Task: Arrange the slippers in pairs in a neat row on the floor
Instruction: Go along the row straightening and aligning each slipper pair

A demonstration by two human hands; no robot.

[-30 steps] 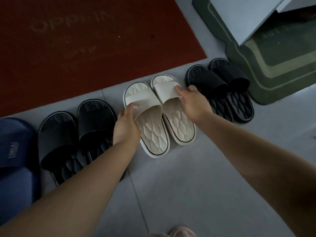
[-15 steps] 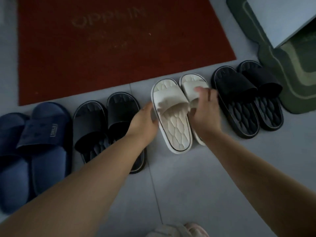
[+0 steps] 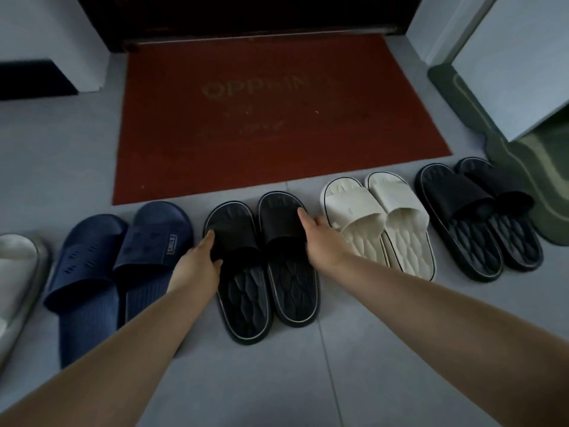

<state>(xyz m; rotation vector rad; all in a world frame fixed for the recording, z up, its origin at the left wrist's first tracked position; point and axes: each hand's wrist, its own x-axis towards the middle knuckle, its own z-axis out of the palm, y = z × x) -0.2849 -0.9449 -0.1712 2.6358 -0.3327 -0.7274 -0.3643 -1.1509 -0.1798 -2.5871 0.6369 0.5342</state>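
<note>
Several pairs of slippers stand in a row on the grey tiled floor, toes toward a red doormat. From the left: part of a pale slipper (image 3: 15,272), a navy pair (image 3: 123,260), a black pair (image 3: 261,266), a cream pair (image 3: 381,223) and another black pair (image 3: 480,217). My left hand (image 3: 197,263) grips the left side of the middle black pair's left slipper at its strap. My right hand (image 3: 320,238) rests against the right side of that pair's right slipper, fingers along the strap.
The red doormat (image 3: 277,112) lies just beyond the row, before a dark doorway. A green mat (image 3: 529,167) lies at the right under a pale panel (image 3: 517,72). A dark baseboard (image 3: 34,78) runs along the left wall. Bare floor lies below the row.
Both hands left the cream pair and moved left onto the middle black pair. The view swung left and up, so the navy pair and a pale slipper came into sight.
</note>
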